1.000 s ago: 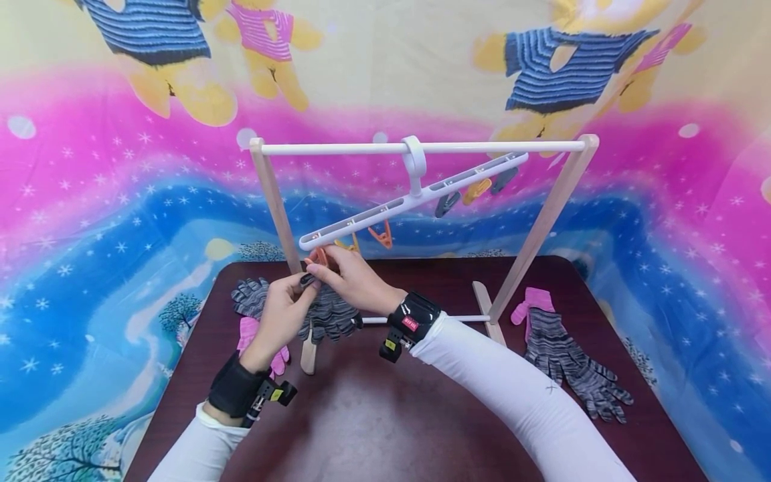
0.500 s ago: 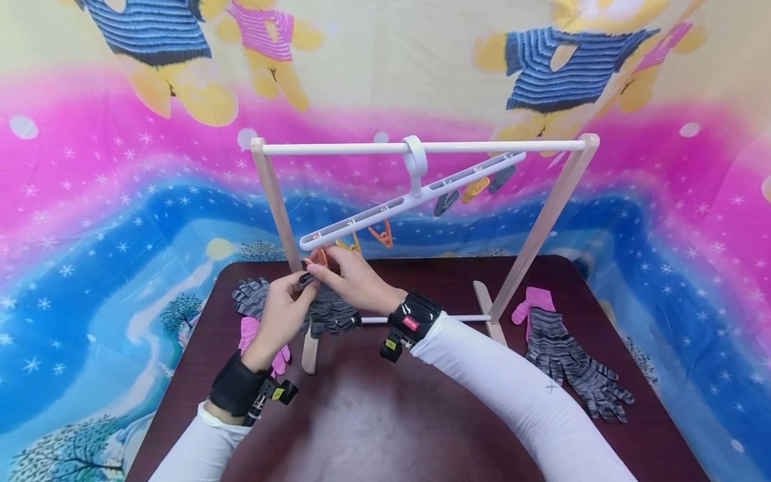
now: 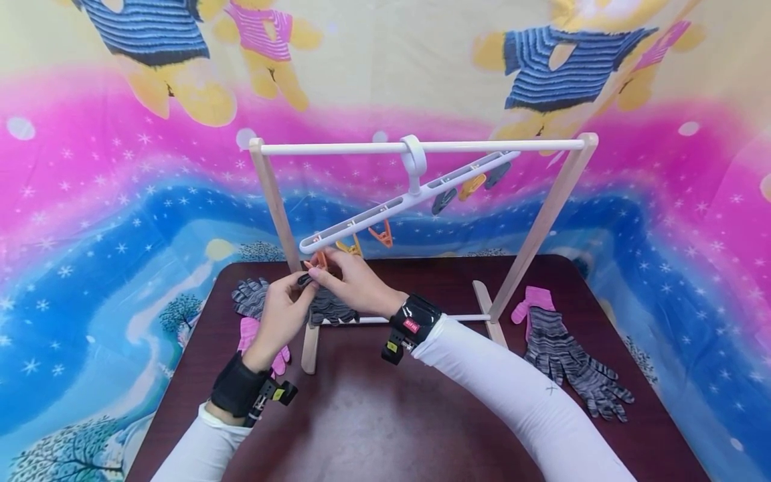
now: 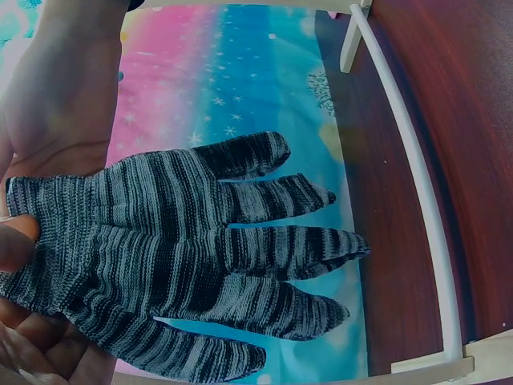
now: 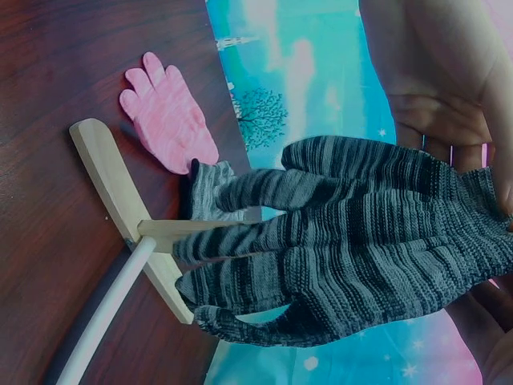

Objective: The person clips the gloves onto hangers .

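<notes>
Both left hand (image 3: 284, 309) and right hand (image 3: 361, 284) are pinching the striped glove (image 3: 334, 308) by its cuff (image 4: 68, 210); I'm seeing it hanging lengthwise below my fingers (image 3: 342, 260).

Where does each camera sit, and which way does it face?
Head: on the head, facing forward and down at the white plastic hanger; left hand, right hand, white sleeves show.
Left wrist: worn there, facing the gray-black striped knit glove; hand parts show.
Right wrist: worn there, facing that glove, pink knit glove beyond; hand parts show.
Both wrist views share that glove.
</notes>
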Available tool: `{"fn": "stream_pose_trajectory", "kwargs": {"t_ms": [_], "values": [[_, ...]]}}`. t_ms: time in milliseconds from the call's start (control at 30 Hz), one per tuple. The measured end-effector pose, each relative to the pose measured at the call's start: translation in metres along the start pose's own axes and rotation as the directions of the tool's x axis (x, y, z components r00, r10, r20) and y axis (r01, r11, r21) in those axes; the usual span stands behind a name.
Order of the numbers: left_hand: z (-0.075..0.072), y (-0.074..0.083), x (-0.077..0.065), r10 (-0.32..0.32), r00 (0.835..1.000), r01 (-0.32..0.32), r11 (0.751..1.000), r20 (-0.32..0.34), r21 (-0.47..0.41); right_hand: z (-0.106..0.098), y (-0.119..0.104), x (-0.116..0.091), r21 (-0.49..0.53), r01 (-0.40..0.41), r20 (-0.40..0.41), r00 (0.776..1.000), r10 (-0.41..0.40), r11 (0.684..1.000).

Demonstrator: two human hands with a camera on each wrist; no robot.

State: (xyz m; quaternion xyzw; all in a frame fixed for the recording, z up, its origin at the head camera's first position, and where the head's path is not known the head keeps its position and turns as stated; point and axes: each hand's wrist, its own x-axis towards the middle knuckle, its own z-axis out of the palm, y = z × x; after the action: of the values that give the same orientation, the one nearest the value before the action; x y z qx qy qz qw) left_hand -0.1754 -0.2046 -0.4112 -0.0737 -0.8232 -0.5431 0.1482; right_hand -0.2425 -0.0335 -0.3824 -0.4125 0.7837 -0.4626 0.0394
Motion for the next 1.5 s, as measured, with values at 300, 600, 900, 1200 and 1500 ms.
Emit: {"fn": "stream_pose_trajectory", "kwargs": {"t_ms": [300, 600, 900, 1200, 1500], "values": [[0.000, -0.001, -0.002, -0.017, 1.000, 0.016, 0.999, 0.011, 0.029, -0.001, 0.007, -0.004, -0.011, 0.030, 0.013, 0.999, -0.030, 0.999], [-0.002, -0.008, -0.005, -0.024, 0.999, 0.023, 0.999, 0.023, 0.042, -0.001, 0.016, -0.012, -0.036, -0.011, 0.023, 1.000, 0.012, 0.999], [-0.006, -0.009, -0.009, -0.053, 0.998, 0.051, 0.996, 0.019, 0.078, -0.002, 0.023, -0.023, -0.088, -0.033, 0.027, 0.999, 0.036, 0.996], [-0.009, -0.010, -0.011, -0.102, 0.995, 0.102, 0.988, -0.008, 0.118, -0.007, 0.030, -0.032, -0.087, -0.022, 0.033, 0.999, 0.025, 0.996], [-0.018, -0.015, -0.016, -0.103, 0.995, 0.104, 0.986, -0.016, 0.133, -0.008, 0.039, -0.044, -0.083, -0.072, 0.019, 0.997, 0.074, 0.994]]}}
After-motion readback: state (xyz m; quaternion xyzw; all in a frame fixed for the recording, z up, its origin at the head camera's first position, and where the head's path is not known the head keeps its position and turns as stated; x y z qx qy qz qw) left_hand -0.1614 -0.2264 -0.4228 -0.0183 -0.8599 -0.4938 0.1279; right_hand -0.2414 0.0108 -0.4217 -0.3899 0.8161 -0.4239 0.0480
